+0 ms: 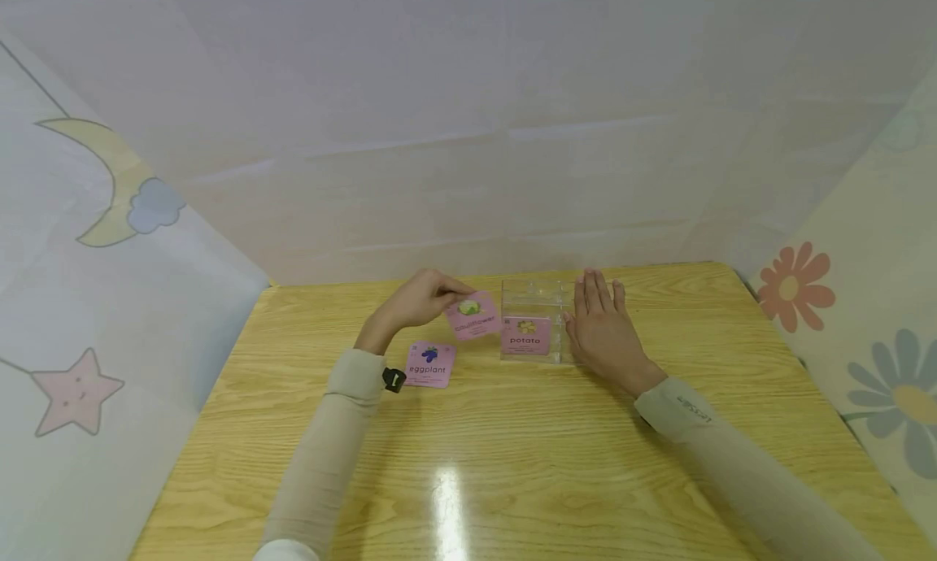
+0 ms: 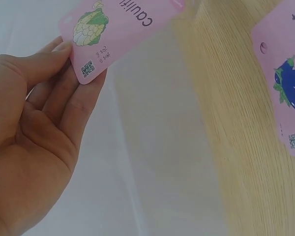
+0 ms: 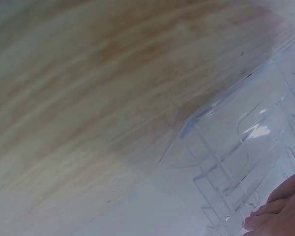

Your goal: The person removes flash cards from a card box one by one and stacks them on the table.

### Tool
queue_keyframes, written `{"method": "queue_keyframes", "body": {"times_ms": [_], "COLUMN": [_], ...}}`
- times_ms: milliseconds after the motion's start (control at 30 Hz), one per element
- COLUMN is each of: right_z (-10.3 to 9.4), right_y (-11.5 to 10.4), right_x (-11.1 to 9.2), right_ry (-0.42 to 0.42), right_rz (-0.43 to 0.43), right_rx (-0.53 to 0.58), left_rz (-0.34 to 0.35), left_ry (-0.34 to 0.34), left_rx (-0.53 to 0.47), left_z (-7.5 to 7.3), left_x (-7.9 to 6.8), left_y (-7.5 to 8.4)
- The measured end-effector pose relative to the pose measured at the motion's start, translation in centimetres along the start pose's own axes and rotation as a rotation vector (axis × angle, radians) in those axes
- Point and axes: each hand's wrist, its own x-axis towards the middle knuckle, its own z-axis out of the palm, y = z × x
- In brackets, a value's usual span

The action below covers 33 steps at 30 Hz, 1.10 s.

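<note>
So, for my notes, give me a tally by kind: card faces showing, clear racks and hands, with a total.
Card faces: 3 (cauliflower card, eggplant card, potato card)
Clear rack: 1
Hands: 2 (left hand, right hand)
Total: 6
Any cards hidden beneath these faces are not counted.

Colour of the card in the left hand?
The cauliflower card is pink, clearest in the left wrist view.

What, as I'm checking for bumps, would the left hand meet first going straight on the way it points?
Probably the clear box: the cauliflower card in the left hand would likely reach it first, though depth is unclear, so it might pass above.
</note>
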Motion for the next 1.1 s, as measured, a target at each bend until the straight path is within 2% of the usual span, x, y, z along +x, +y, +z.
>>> {"method": "queue_keyframes", "body": {"times_ms": [1100], "right_z": [0.0], "right_y": [0.2], "right_x": [-0.1], "right_ry": [0.035], "right_rz": [-0.009], "right_rx": [-0.007], "left_rz": [-0.117], "left_ry": [0.041], "left_rx": [0.006], "left_z": [-1.3], "left_x": [-2.0], "left_y": [-2.5]}}
